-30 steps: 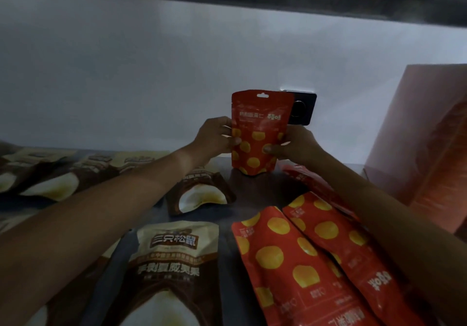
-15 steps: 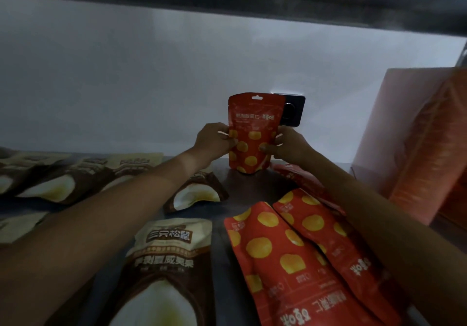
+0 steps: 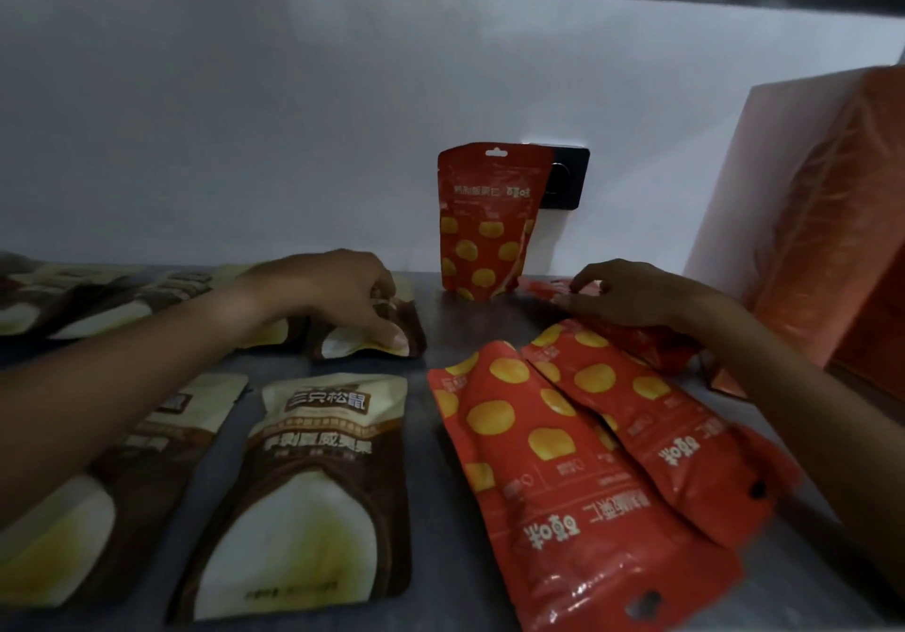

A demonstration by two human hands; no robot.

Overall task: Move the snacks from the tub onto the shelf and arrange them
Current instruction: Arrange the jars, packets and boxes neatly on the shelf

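At the centre of the frame, against the white back wall [image 3: 245,117], 1 red pouch with yellow dots [image 3: 485,220] stands upright on the grey shelf [image 3: 436,337], free of both hands and partly covering a black wall plate [image 3: 568,181]. Left of centre, the left hand [image 3: 343,288] reaches over a small brown pouch [image 3: 372,332] lying flat; its fingers are curled down onto the pouch's top and the thumb lies on the pale front, so the grip looks narrow on that pouch. Right of centre, the right hand [image 3: 631,293] rests with bent fingers on a flat red pouch [image 3: 553,291] at the back of the shelf; whether it pinches it I cannot tell. In the lower right of the frame, 2 large red dotted pouches [image 3: 563,440] lie side by side, overlapping. In the lower left, a brown-and-cream pouch [image 3: 313,484] lies flat, with more of the same kind along the left edge. At the right edge stands an orange box [image 3: 832,220].
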